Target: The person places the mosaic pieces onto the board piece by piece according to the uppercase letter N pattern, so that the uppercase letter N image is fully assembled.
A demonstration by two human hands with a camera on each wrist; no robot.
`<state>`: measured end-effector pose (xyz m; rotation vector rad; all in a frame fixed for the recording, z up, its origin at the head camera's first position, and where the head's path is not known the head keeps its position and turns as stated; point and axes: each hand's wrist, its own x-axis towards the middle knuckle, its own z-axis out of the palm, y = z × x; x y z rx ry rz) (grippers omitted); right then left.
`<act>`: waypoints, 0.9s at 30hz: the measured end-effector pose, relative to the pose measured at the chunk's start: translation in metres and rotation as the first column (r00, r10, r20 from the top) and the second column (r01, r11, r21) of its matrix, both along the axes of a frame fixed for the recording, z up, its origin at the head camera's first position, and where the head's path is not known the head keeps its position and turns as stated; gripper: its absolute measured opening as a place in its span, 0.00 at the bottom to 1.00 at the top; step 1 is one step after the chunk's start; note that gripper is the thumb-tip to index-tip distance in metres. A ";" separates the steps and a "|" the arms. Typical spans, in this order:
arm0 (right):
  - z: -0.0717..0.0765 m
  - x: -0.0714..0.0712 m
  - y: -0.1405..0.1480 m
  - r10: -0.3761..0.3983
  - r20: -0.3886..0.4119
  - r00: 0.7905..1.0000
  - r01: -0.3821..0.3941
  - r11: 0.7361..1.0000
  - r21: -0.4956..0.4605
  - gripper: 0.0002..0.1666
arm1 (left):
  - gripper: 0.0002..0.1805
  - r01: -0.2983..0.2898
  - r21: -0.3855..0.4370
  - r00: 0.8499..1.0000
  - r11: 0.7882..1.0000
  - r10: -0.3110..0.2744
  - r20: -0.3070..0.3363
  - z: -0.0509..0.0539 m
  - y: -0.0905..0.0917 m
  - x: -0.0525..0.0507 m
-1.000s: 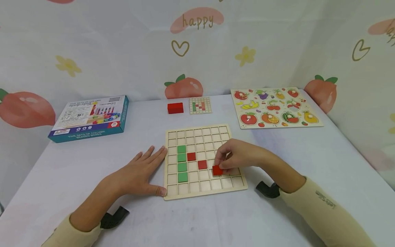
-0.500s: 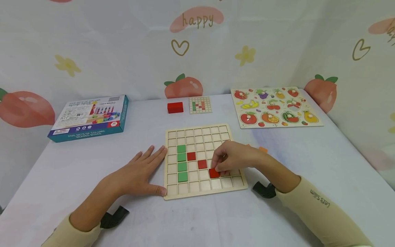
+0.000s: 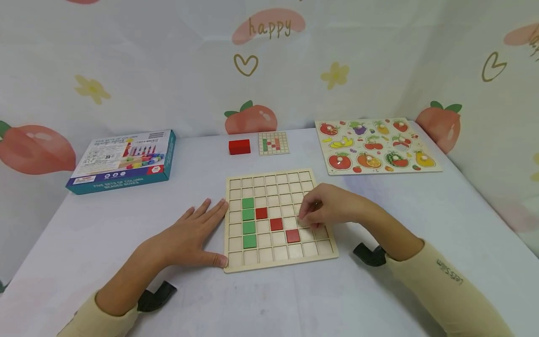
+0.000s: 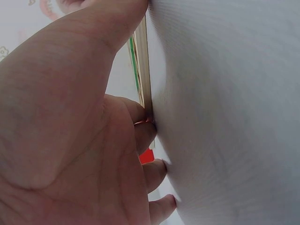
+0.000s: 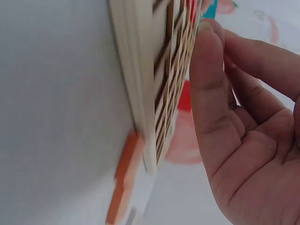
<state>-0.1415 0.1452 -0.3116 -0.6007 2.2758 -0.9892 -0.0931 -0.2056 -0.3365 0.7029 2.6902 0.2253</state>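
The wooden grid board point(image 3: 280, 267) carries a column of several green tiles point(image 3: 249, 227) and three red tiles point(image 3: 292, 235) stepping down diagonally to the right. Fingers spread, the left hand point(image 3: 185, 241) rests on the cloth with fingertips and thumb at the board's left edge; its palm fills much of the left wrist view point(image 4: 75, 126). Above the board's right side is the right hand point(image 3: 330, 206), fingers loosely bent, with no tile visible in it. In the right wrist view, thumb and finger of that hand point(image 5: 248, 108) are close together and hide part of the board.
Behind the board lie a red block point(image 3: 239, 147) and a small pattern card point(image 3: 273, 143). A boxed set point(image 3: 122, 161) is at back left, a fruit puzzle point(image 3: 376, 147) at back right. Orange pieces point(image 5: 127, 159) lie beside the board in the right wrist view.
The right hand has set the third red tile into a cell, let it go, and moved up and right from it. The left hand has stayed at the board's edge.
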 end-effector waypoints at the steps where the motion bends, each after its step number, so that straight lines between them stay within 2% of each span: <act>1: 0.001 -0.001 0.004 -0.017 0.000 1.000 0.017 1.000 0.009 0.03 | 0.71 0.000 -0.001 1.000 1.000 0.000 0.000 0.000 0.000 0.000; 8: 0.006 -0.004 0.044 -0.117 -0.065 0.991 0.123 0.987 0.100 0.03 | 0.71 0.000 0.002 1.000 1.000 0.000 0.007 0.001 0.000 0.001; 11: 0.007 -0.006 0.062 -0.157 -0.136 0.978 0.178 0.970 0.163 0.06 | 0.71 -0.003 0.008 1.000 1.000 0.003 0.011 0.002 -0.001 0.001; 15: 0.008 -0.009 0.083 -0.162 -0.232 0.959 0.225 0.935 0.276 0.09 | 0.71 -0.007 0.011 1.000 1.000 0.006 0.019 0.003 0.000 0.002; 17: 0.007 -0.011 0.090 -0.154 -0.237 0.959 0.228 0.917 0.327 0.12 | 0.71 -0.008 0.011 1.000 1.000 0.007 0.021 0.003 0.000 0.002; 20: 0.005 -0.011 0.093 -0.138 -0.216 0.966 0.210 0.910 0.358 0.13 | 0.71 -0.008 0.011 1.000 1.000 0.008 0.022 0.003 0.000 0.002; 27: 0.001 -0.011 0.086 -0.112 -0.215 0.970 0.182 0.922 0.342 0.11 | 0.71 -0.007 0.009 1.000 1.000 0.007 0.020 0.003 0.001 0.001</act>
